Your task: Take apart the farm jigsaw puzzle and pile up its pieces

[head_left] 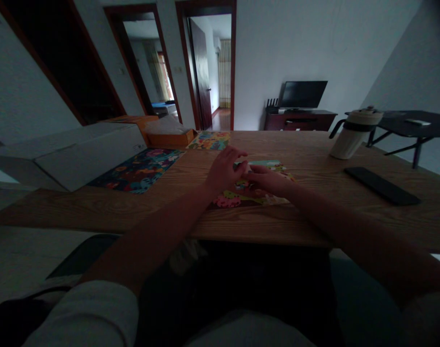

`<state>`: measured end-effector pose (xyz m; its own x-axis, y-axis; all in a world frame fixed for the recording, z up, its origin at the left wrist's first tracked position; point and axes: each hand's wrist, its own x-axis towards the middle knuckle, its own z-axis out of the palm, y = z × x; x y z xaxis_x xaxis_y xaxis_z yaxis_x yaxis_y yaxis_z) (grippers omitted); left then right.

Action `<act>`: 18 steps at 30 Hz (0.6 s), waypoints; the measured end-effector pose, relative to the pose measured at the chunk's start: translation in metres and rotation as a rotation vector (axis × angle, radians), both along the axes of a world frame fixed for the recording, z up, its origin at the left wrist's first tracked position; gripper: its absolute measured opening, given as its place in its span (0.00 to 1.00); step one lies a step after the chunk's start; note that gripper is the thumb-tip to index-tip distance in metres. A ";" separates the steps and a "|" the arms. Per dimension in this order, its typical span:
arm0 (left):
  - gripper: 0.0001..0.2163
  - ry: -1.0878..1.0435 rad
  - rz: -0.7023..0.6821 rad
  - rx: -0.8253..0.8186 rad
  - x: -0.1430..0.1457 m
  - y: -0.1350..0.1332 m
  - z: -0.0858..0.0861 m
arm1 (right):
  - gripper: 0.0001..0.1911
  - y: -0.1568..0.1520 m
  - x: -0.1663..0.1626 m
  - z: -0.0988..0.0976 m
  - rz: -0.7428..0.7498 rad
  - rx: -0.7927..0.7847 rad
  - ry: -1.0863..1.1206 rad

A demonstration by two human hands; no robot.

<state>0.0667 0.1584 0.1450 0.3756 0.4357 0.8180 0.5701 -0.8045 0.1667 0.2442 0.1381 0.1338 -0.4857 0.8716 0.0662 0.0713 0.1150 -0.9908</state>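
Both hands are close together above a colourful illustrated sheet [229, 200] on the wooden table. My left hand [223, 168] arches over the sheet's left part, its fingers stretched and its thumb apart from them. From the right, my right hand [268, 182] reaches in with its fingers drawn together, close to the left thumb. A small pale spot shows between the hands, too dim and small to name. The hands and forearms cover part of the sheet's picture.
A dark illustrated sheet [140, 171] lies left, beside a long white box [89, 152]. Behind are an orange box [169, 139] and another bright sheet [211, 140]. A pale jug [353, 135] and a black flat object [381, 184] are on the right.
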 end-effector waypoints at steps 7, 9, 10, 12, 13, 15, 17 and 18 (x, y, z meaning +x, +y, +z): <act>0.19 0.213 0.047 -0.393 -0.018 0.005 0.000 | 0.07 0.045 0.061 0.008 -0.400 0.109 -0.112; 0.25 0.475 0.012 -0.507 -0.018 0.002 -0.004 | 0.04 0.060 0.093 0.007 -0.615 0.084 -0.164; 0.28 0.589 0.001 -0.554 -0.016 0.000 -0.006 | 0.03 0.067 0.108 0.004 -0.703 0.062 -0.237; 0.34 0.742 0.006 -0.634 -0.011 -0.005 -0.009 | 0.02 0.078 0.136 -0.003 -0.820 0.035 -0.387; 0.37 0.784 0.018 -0.667 -0.008 -0.007 -0.009 | 0.03 0.083 0.147 -0.008 -0.845 0.013 -0.454; 0.40 0.830 0.034 -0.724 -0.005 -0.009 -0.006 | 0.06 0.090 0.162 -0.015 -0.858 -0.025 -0.539; 0.42 0.840 0.020 -0.760 -0.006 -0.008 -0.001 | 0.08 0.095 0.168 -0.020 -0.840 -0.027 -0.592; 0.42 0.836 0.008 -0.773 -0.009 -0.007 0.001 | 0.09 0.096 0.169 -0.021 -0.827 -0.010 -0.610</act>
<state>0.0580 0.1516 0.1459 0.6717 0.7196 -0.1761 0.7406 -0.6469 0.1819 0.4130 0.2345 0.1125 0.3189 0.9478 0.0001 0.6162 -0.2073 -0.7598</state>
